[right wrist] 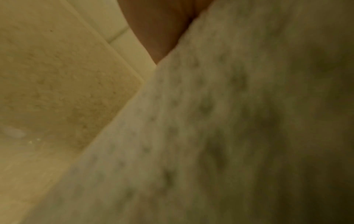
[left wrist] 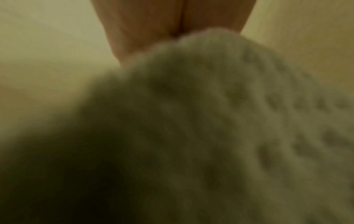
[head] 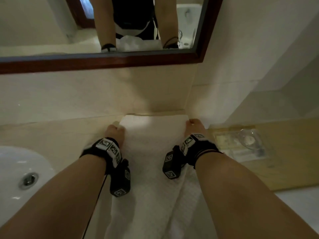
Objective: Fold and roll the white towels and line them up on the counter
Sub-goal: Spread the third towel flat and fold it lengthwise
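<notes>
A white waffle-textured towel lies lengthwise on the beige counter, its far end against the back wall, its near end hanging over the front edge. My left hand grips the towel's far left corner. My right hand grips the far right corner. In the left wrist view the towel fills the frame under my fingers. The right wrist view shows the towel running up to my fingers, with counter beside it.
A white sink with a metal drain sits at the left. A clear plastic packet lies on a tan surface at the right. A dark-framed mirror hangs on the wall above, reflecting my arms.
</notes>
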A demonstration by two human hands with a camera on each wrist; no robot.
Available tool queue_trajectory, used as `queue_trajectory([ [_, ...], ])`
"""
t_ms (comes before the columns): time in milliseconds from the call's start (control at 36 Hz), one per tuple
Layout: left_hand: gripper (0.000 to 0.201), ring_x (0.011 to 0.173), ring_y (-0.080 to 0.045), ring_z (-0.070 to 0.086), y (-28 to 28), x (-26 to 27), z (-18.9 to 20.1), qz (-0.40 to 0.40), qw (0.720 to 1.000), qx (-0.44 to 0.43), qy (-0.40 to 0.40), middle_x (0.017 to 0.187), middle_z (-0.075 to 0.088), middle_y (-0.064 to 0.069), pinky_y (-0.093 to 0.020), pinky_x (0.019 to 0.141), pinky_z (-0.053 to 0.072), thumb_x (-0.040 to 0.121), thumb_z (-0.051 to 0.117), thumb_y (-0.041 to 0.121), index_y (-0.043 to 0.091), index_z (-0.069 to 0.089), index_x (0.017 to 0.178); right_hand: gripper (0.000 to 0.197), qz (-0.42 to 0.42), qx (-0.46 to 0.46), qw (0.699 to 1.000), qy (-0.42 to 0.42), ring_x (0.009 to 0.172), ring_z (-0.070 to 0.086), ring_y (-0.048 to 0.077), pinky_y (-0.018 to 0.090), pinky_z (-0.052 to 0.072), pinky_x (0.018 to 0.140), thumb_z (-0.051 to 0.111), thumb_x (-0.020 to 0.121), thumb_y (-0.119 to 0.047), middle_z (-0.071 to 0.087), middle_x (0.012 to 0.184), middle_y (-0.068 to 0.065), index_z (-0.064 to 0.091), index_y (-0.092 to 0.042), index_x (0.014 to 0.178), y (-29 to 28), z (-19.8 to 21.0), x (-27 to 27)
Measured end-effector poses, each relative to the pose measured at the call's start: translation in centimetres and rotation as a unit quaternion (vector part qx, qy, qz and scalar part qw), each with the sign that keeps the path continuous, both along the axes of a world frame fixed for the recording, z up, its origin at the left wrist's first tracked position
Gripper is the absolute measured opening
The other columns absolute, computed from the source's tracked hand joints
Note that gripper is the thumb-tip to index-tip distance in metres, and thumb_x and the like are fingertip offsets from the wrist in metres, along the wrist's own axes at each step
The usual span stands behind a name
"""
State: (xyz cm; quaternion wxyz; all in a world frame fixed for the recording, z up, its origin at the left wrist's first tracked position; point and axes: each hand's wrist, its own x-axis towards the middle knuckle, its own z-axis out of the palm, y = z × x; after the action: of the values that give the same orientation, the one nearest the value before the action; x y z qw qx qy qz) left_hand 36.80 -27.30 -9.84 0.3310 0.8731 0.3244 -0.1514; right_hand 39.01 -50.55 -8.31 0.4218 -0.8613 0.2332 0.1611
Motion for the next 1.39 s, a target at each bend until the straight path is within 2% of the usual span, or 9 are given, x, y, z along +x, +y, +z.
queue_trajectory([
  [139,0.048,0.123,-0.038,0.045,0.2,0.7,0.7,0.0,1.0,-0.013,-0.005,0.134,0.046,-0.026,-0.038,0.098,0.037,0.099,0.041,0.03,-0.006,0.039,0.131,0.044,0.018,-0.023,0.999,0.025,0.119,0.051,0.029,0.031,0.039,0.097,0.035,0.101,-0.032,0.053,0.133,0.013,0.047,-0.008,0.135,-1.3,0.3,-0.7],
  [306,0.036,0.101,-0.036,0.055,1.5,0.0,0.6,0.042,0.996,-0.076,-0.031,0.106,0.053,-0.019,-0.041,0.089,0.045,0.09,0.059,0.026,0.002,0.05,0.115,0.041,0.029,-0.048,0.997,0.062,0.123,0.046,0.032,0.03,0.036,0.099,0.029,0.102,-0.023,0.048,0.136,0.016,0.043,-0.008,0.138,-1.4,0.1,-0.6],
  [389,0.054,0.111,-0.041,0.057,2.8,0.7,-0.8,0.075,0.977,-0.197,-0.017,0.126,0.056,-0.019,-0.054,0.095,0.047,0.084,0.067,0.029,0.003,0.048,0.128,0.041,0.026,-0.021,0.998,0.053,0.126,0.042,0.031,0.028,0.032,0.1,0.025,0.103,-0.016,0.044,0.139,0.017,0.039,-0.001,0.138,-0.9,-0.2,0.0],
  [472,0.055,0.117,-0.039,0.056,3.5,1.8,-2.7,0.066,0.972,-0.227,-0.018,0.129,0.056,-0.02,-0.053,0.099,0.045,0.088,0.058,0.044,0.006,0.053,0.127,0.041,0.007,-0.023,1.0,0.02,0.115,0.05,0.032,0.032,0.039,0.091,0.027,0.102,-0.025,0.053,0.128,0.019,0.044,-0.002,0.131,-0.6,-0.9,0.0],
  [861,0.061,0.136,-0.034,0.033,5.2,0.1,1.6,0.01,0.999,-0.041,-0.017,0.149,0.032,-0.02,-0.033,0.109,0.026,0.099,0.034,0.042,0.0,0.029,0.144,0.037,0.07,-0.073,0.995,0.005,0.124,0.046,0.031,0.031,0.035,0.099,0.024,0.103,-0.012,0.048,0.134,0.02,0.046,0.006,0.127,4.1,0.2,2.4],
  [1055,0.049,0.127,-0.038,0.042,7.4,0.2,1.1,0.018,0.999,-0.01,-0.025,0.138,0.043,-0.026,-0.035,0.102,0.033,0.101,0.034,0.032,-0.004,0.042,0.133,0.039,0.134,-0.12,0.984,-0.006,0.125,0.045,0.026,0.03,0.035,0.103,0.035,0.1,-0.013,0.044,0.139,0.016,0.039,0.0,0.137,6.6,0.1,2.7],
  [1167,0.038,0.122,-0.038,0.047,7.8,0.2,1.0,0.009,0.998,-0.012,-0.064,0.134,0.05,-0.023,-0.033,0.093,0.038,0.097,0.039,0.016,0.002,0.048,0.131,0.047,0.135,-0.144,0.978,-0.07,0.088,0.056,0.028,0.031,0.044,0.085,0.031,0.098,-0.041,0.064,0.111,0.014,0.062,-0.01,0.114,6.3,-0.3,3.5],
  [1222,0.044,0.129,-0.034,0.042,7.9,0.4,1.1,0.006,0.996,-0.033,-0.082,0.143,0.043,-0.016,-0.032,0.104,0.035,0.096,0.04,0.016,0.012,0.041,0.14,0.053,0.152,-0.131,0.978,-0.054,0.088,0.056,0.025,0.031,0.045,0.087,0.03,0.096,-0.051,0.064,0.099,0.008,0.063,-0.013,0.112,6.5,-0.5,3.8],
  [1389,0.041,0.115,-0.035,0.052,7.8,0.8,1.2,-0.009,0.996,-0.042,-0.082,0.124,0.055,-0.017,-0.031,0.091,0.041,0.094,0.048,0.015,0.015,0.042,0.134,0.037,0.174,-0.133,0.976,-0.02,0.099,0.057,0.031,0.034,0.046,0.085,0.043,0.096,-0.036,0.061,0.112,0.013,0.045,-0.015,0.126,6.3,-1.1,4.5],
])
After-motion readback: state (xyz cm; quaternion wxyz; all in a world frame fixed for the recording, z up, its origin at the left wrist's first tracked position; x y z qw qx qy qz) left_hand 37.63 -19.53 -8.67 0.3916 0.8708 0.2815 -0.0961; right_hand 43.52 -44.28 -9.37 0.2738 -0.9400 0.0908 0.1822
